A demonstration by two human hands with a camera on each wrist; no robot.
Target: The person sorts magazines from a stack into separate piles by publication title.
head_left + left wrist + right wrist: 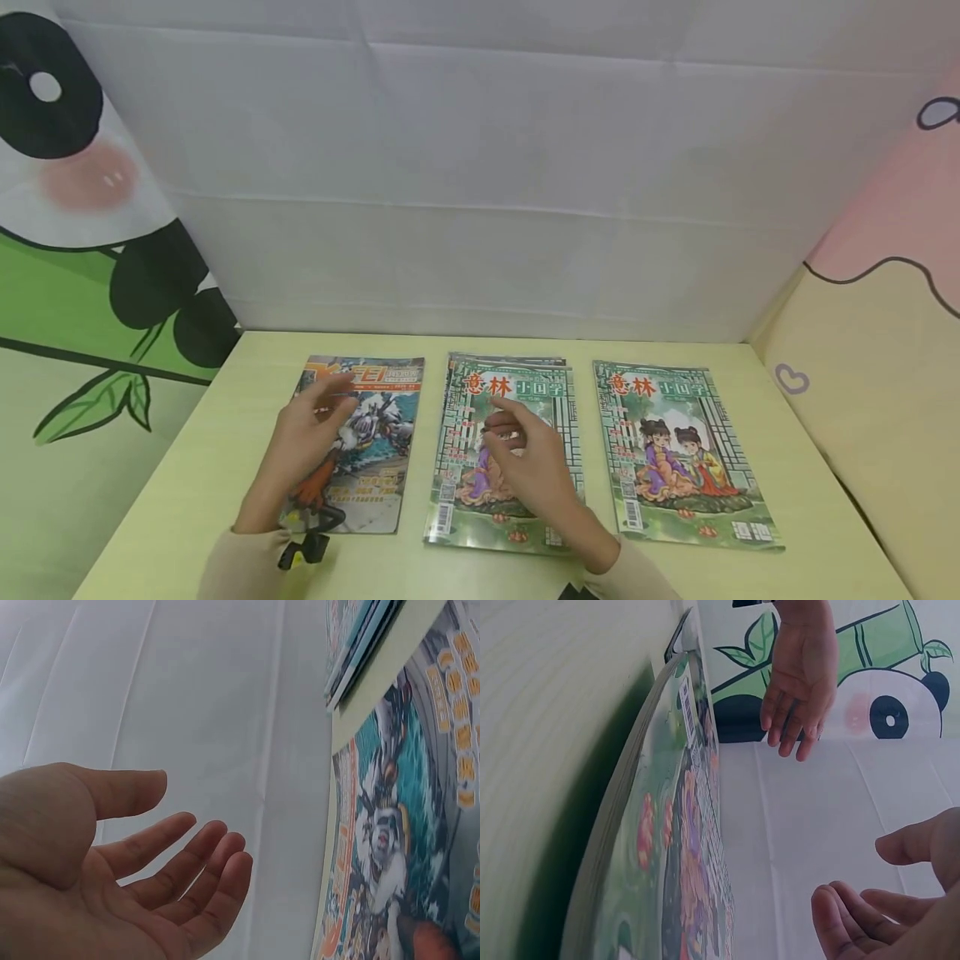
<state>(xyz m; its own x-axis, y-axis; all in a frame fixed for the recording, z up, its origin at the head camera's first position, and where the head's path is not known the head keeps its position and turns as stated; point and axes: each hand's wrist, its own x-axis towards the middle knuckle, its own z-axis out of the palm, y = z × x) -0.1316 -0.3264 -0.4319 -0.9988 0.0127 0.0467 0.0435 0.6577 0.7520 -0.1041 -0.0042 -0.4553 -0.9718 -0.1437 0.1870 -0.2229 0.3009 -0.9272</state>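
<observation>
Over the left magazine (pixel 375 467), which has a robot-like figure on its cover, hovers my left hand (pixel 311 429), fingers loosely bent and holding nothing. In the left wrist view its palm and thumb show, apart from that magazine (pixel 382 840). My right hand (pixel 532 458) is above the middle stack of magazines (pixel 457 525), whose top one has a green cover with red title characters. Its fingers curve loosely with nothing between them, and in the right wrist view they are apart from the green cover (pixel 682 847). Part of each cover is hidden behind the hands.
A magazine with the same green cover (pixel 690 467) lies at the right of the pale yellow table (pixel 817 517). Behind the table stands a white sheet wall (pixel 495 208). Cartoon panels flank it, a panda (pixel 90 183) at left and a pink shape (pixel 900 208) at right.
</observation>
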